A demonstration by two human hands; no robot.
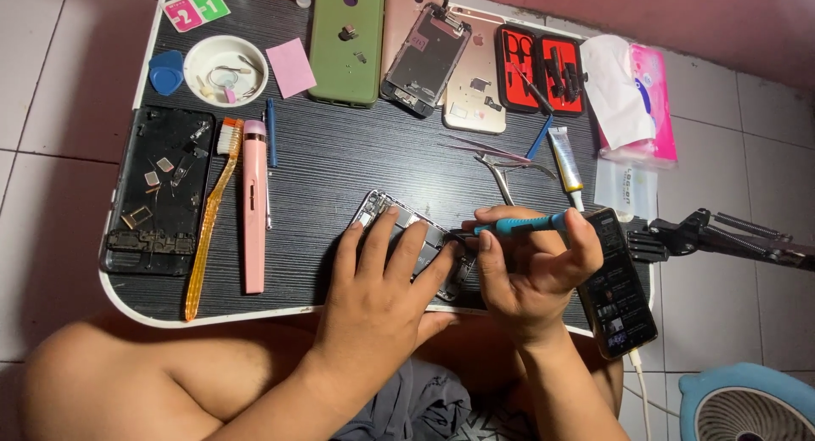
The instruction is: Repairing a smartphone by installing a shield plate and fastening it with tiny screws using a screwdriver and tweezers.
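under the left hand (382,275), an opened phone (416,241), innards bare; right hand (535,267) grip around a blue screwdriver (518,225)

Lit phone screen (618,288), pink tissue pack (649,101)

Bare forearms, no sleeves (grey patterned shorts (424,411)).

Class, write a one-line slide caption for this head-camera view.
Left hand steadies an opened phone on a dark table while the right hand applies a blue-handled screwdriver.
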